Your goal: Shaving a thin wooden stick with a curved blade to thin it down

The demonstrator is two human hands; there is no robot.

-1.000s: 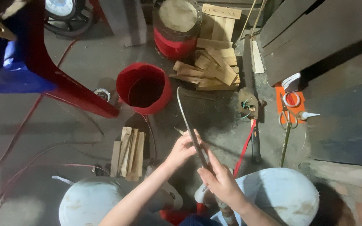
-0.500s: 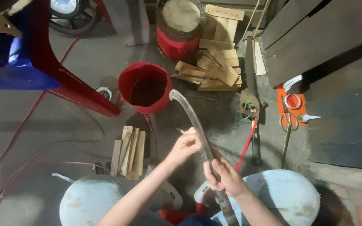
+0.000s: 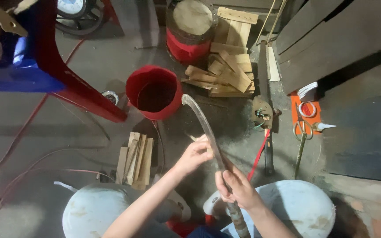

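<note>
Curved blade (image 3: pixel 203 128) handle runs off the bottom edge at 6 o'clock, right hand (image 3: pixel 239 189) covers part of it. Red chair (image 3: pixel 67 75) is cropped at 11 o'clock.

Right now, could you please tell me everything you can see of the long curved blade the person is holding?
The curved blade is a long, narrow strip of dull grey metal, worn-looking, ending in a rounded, hooked tip that lies in line with the red bucket. It slants from that tip down toward the person. The left hand pinches it near the middle, together with a small pale sliver of wood. The right hand grips it lower, where a banded, wood-like handle begins and runs out of view at the bottom edge.
</note>
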